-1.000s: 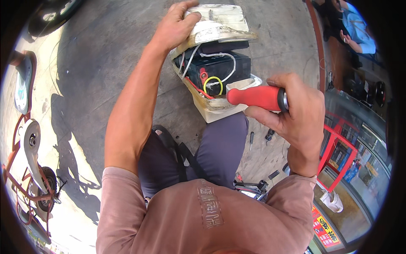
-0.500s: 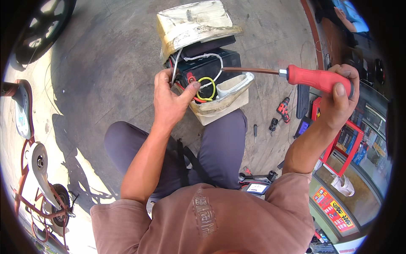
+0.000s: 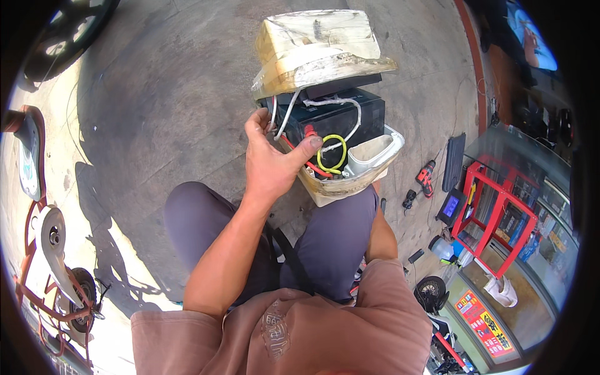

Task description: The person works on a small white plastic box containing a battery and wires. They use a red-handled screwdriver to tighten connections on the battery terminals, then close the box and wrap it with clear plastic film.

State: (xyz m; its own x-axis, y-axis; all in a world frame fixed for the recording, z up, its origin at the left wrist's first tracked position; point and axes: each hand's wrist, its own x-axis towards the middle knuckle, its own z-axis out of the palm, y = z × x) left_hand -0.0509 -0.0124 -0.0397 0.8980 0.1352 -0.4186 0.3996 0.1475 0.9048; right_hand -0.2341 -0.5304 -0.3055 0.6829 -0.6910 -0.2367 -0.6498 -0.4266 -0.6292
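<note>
At the far left, a large dark wheel [image 3: 65, 40] stands at the top edge, and below it a reddish-brown metal frame [image 3: 31, 278] with a small wheel [image 3: 84, 294] shows in bright sun. Grey floor [image 3: 156, 125] stretches from there toward the person's knees.

The left hand [image 3: 275, 156] is at the left edge of a grimy cream case [image 3: 337, 187], thumb and fingers spread apart; the fingers are beside white wires [image 3: 292, 115] at that edge, and the thumb lies just by a red cap [image 3: 310, 130]. The case rests by the person's knees with its cream cover [image 3: 319, 40] raised at the far side. Inside sits a dark battery [image 3: 370, 115], with a yellow wire loop [image 3: 344, 153] in front and a white cup-shaped part [image 3: 375, 150] at the right.

The right forearm [image 3: 381, 237] passes behind the right knee; its hand seems hidden behind the case, so its state cannot be told.

Further right, a red-and-black drill [image 3: 426, 179] lies on the floor near a dark flat bar [image 3: 454, 162]. A red stand [image 3: 492, 220] is beside a glass cabinet.
</note>
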